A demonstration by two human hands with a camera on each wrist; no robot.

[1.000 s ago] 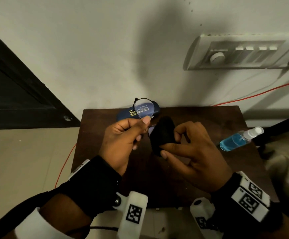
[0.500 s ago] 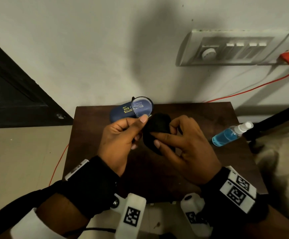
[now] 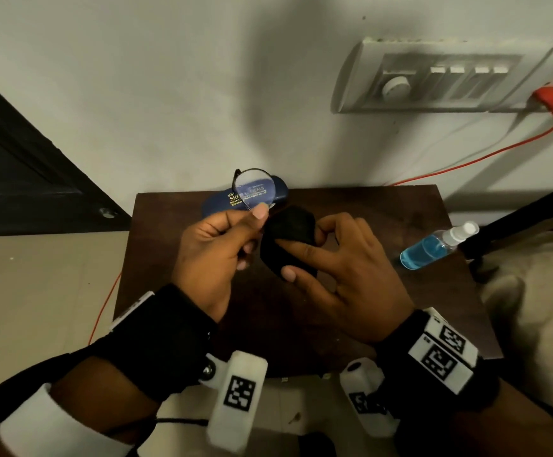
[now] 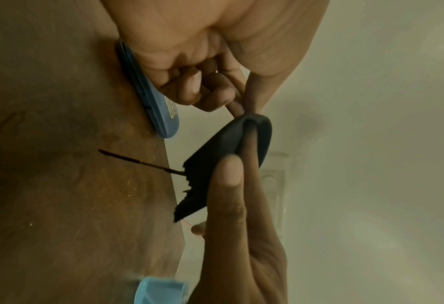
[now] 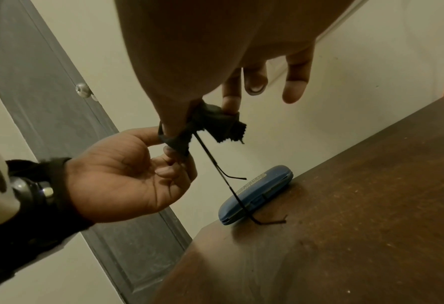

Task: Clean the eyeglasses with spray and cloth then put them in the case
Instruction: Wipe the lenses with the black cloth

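Note:
My left hand [image 3: 235,232] pinches the black-rimmed eyeglasses [image 3: 255,189] by the frame, one round lens standing up above my thumb. My right hand [image 3: 304,255] pinches a black cloth [image 3: 288,239] folded over the other lens, thumb on the near face and fingers behind. In the right wrist view the cloth [image 5: 215,123] wraps the lens and the temple arms [image 5: 225,181] hang down toward the table. The shut blue case [image 3: 215,201] lies at the table's back edge, behind the glasses. The spray bottle [image 3: 433,247] of blue liquid lies on its side at the right.
The small dark wooden table [image 3: 384,219] stands against a white wall. A switchboard [image 3: 440,84] with a red plug [image 3: 549,97] and red cable is on the wall at the right. A dark door [image 3: 21,166] is at the left, pale fabric [image 3: 539,291] at the right.
My right hand has moved in closer to the left, and its thumb has slid down over the cloth on the lens. The left hand keeps its pinch on the frame.

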